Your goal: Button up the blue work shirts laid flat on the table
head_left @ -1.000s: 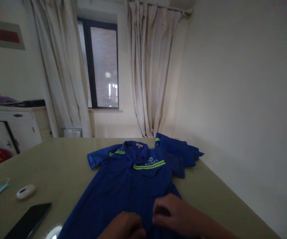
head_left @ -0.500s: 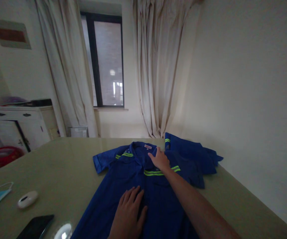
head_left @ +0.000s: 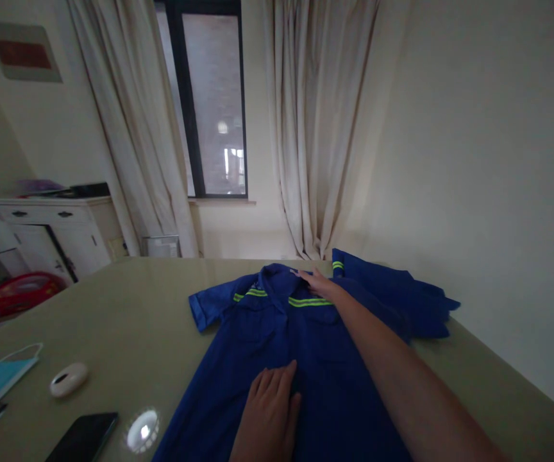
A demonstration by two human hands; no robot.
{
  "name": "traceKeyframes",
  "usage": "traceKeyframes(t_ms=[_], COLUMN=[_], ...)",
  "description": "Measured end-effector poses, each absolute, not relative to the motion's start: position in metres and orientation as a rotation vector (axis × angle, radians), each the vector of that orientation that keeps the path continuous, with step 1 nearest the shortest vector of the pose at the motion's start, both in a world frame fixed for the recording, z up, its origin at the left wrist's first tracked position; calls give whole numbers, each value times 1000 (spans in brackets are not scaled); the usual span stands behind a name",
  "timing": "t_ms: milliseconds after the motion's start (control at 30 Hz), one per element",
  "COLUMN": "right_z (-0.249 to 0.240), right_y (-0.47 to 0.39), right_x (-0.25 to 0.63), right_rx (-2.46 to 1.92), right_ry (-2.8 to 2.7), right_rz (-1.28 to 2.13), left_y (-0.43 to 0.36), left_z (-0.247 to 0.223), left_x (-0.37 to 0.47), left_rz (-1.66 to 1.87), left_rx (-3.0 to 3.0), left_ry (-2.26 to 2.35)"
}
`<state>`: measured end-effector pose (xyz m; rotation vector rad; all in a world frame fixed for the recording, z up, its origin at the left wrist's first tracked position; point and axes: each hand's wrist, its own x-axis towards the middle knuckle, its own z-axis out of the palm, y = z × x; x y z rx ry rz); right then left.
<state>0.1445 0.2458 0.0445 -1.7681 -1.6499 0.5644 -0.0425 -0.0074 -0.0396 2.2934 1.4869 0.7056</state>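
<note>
A dark-blue short-sleeved cloth shirt (head_left: 252, 343) with yellow-green bands lies spread front-up on the glossy greenish worktop (head_left: 147, 314), its collar near the far edge. Open room stretches left of the shirt, as far as a flat black phone (head_left: 84, 436) and a white oval object (head_left: 69, 380); right of it, a blue cloth garment (head_left: 387, 282) lies near the wall-side edge. The left hand (head_left: 268, 410) rests on the shirt's front, fingers nearly together; the right hand (head_left: 318, 285) is at its collar, grip unclear.

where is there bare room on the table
Free: the glossy olive-green tabletop between the off-white oval object and the blue short-sleeved shirt; also the strip between the right forearm and cream wall. Crowded: lower left, with light-blue mask and flat black phone.
</note>
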Motion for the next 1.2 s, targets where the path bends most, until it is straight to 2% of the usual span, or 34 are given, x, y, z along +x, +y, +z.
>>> traceKeyframes(t_ms=[133, 267, 400, 500, 600, 833, 967, 1200], right_z=[42, 27, -26, -69, -77, -13, 2, 13], right_y=[193, 76, -46, -95, -103, -54, -21, -18], right_x=[149, 163, 173, 168, 160, 161, 171, 199], right_rx=[-1647, -1322, -1033, -1164, -1246, -1355, -1315, -1151], right_ry=[-1853, -2111, -2476, -2493, -2524, -2586, -2566, -2268], right_rz=[562, 506, 462, 389, 401, 515, 559, 996], left_y=[-12, -16, -5, 15, 37, 15, -22, -11], left_z=[-33, -36, -38, -36, -30, -22, -21, 12], left_x=[-45, -48, -44, -36, -29, -47, -59, -37], left_rz=[784, 877, 932, 1006, 1039, 977, 618, 34], left_rx=[2184, 2028, 1889, 1647, 1445, 1616, 2071, 1998], left_ry=[1418, 1382, 1372, 1352, 1314, 1413, 1496, 1598])
